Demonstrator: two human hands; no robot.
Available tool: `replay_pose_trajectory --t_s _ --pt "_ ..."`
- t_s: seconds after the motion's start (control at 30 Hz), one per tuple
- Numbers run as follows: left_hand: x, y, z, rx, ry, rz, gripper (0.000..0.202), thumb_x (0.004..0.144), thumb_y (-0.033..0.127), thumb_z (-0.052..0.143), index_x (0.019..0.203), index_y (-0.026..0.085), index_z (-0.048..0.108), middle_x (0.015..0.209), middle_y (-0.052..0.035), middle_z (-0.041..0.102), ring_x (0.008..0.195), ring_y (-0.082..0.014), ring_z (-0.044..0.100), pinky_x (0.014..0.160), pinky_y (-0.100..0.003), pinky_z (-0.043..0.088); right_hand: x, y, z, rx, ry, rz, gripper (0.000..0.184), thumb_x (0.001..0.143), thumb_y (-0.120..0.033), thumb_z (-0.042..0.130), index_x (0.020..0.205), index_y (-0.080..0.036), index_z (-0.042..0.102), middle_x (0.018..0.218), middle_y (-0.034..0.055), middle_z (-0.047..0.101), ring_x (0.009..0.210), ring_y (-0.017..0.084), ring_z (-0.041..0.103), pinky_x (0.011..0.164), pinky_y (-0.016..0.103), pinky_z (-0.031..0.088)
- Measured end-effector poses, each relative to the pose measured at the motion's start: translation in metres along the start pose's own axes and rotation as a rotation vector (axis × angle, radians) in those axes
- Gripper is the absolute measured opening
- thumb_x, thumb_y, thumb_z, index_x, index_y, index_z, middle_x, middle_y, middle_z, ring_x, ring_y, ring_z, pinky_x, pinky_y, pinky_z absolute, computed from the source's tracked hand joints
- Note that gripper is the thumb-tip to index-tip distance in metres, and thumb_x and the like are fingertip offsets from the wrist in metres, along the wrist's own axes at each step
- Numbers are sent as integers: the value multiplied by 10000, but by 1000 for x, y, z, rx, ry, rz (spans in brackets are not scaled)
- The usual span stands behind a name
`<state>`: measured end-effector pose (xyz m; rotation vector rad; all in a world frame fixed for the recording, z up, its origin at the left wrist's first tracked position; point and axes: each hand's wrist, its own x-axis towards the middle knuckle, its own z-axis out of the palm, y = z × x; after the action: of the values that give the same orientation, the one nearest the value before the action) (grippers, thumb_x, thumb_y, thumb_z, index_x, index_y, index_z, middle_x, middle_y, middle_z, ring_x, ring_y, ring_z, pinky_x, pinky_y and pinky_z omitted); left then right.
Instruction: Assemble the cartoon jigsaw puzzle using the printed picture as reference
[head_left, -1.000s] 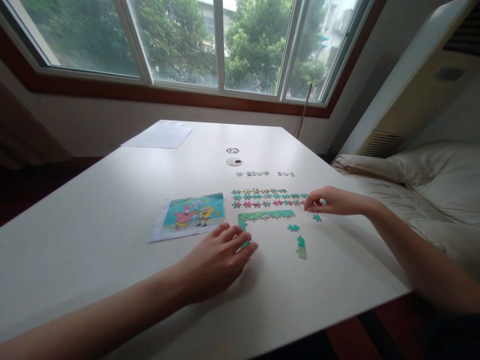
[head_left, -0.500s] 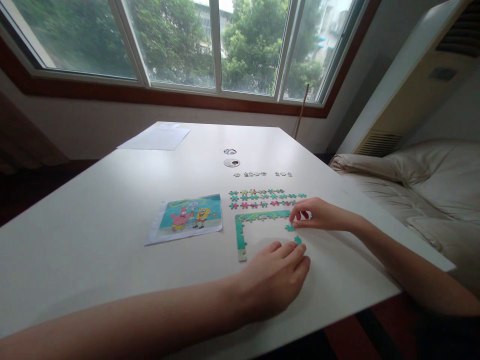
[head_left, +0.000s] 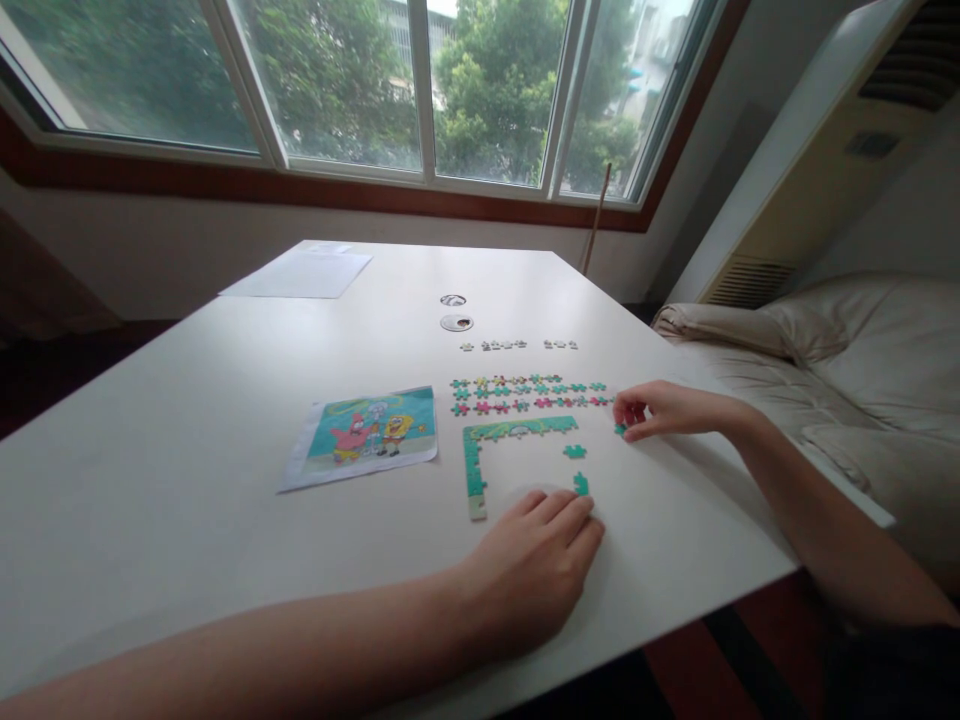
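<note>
- As our left hand reaches across the near part of the glossy white table, its fingers lie close together and slightly bent over a small teal jigsaw section; the fingertips cover its near end, and we cannot tell whether they grip it or only rest there.
- We curl the fingers of our right hand at a small teal jigsaw piece, near the right end of the rows; the piece shows by the fingertips, but we cannot tell whether it is pinched or merely touched.
- Between our hands we see a loose teal knobbed piece, lying flat below the right end of an L-shaped, teal-and-green joined puzzle border.
- Beyond the border we have three rows of small multicoloured jigsaw pieces, and past those a broken row of pale grey pieces.
- Left of the border we see a rectangular printed cartoon sheet, lying flat, slightly askew.
- Farther back we find two round, whitish, dark-rimmed discs, one behind the other.
</note>
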<state>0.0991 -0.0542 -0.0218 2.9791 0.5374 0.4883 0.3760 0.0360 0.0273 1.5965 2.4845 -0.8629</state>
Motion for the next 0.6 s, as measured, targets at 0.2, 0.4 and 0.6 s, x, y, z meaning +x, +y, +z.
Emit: replay_pose_trajectory --t_s 0.2,0.4,0.6 --pt "-1 2 0 -25 5 78 228 905 169 381 1081 126 521 1176 -115 550 1080 -223 494 911 -359 384 -2 -8 0 20 11 -56 237 691 -378 619 764 -162 554 706 -3 561 638 119 495 574 230 375" --pt "0 3 1 -8 18 40 205 888 171 419 1059 122 522 1141 -123 561 1060 -222 496 892 -363 402 -3 -34 10 214 67 -118 308 757 -417 560 908 -150 591 744 24 606 685 130 546 617 244 424" --pt "2 4 3 -4 24 19 183 873 155 423 1015 118 532 1095 -138 574 1033 -241 507 868 -379 415 1 -55 32 339 109 -182 287 756 -403 589 875 -141 593 833 56 646 715 132 579 609 232 458"
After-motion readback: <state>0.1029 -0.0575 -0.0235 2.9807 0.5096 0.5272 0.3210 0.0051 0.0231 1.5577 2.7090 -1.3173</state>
